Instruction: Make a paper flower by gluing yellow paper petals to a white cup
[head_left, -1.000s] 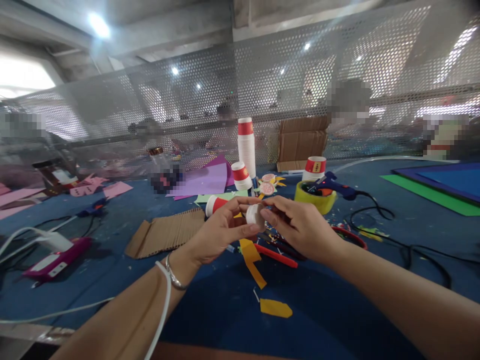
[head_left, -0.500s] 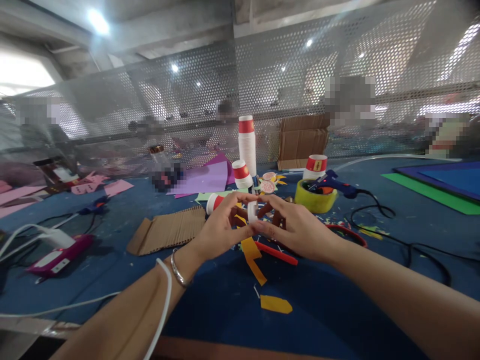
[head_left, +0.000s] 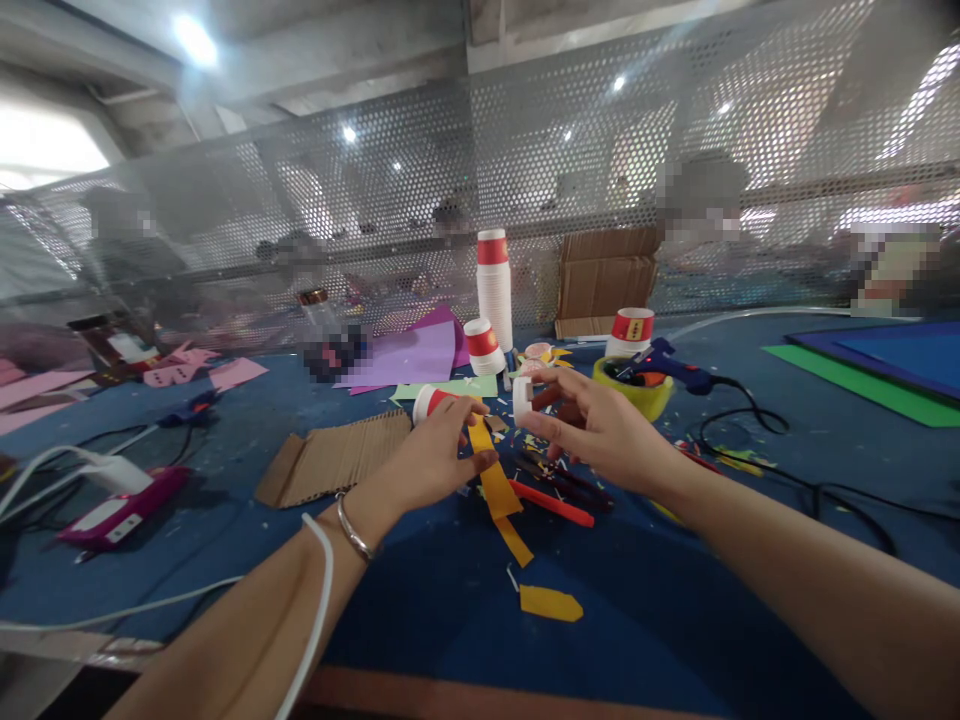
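My right hand (head_left: 600, 430) holds a small white roll of tape (head_left: 523, 399) pinched between thumb and fingers, lifted a little above the blue table (head_left: 420, 610). My left hand (head_left: 435, 455) is closed in a pinch on the upper end of a yellow paper strip (head_left: 495, 480), which runs down onto the table. A red pen (head_left: 551, 503) lies just beneath the two hands. A paper cup with a red band (head_left: 431, 402) lies on its side right behind my left hand.
A cardboard sheet (head_left: 334, 460) lies to the left. Behind stand a stack of cups (head_left: 493, 290), a yellow tape roll (head_left: 634, 385) with a blue glue gun (head_left: 667, 365), black cables (head_left: 787, 470) and coloured paper (head_left: 862, 385). A pink device (head_left: 112, 505) sits far left.
My hands have come apart. The right hand carried the white tape roll up and to the right; the left hand dropped onto the yellow strip.
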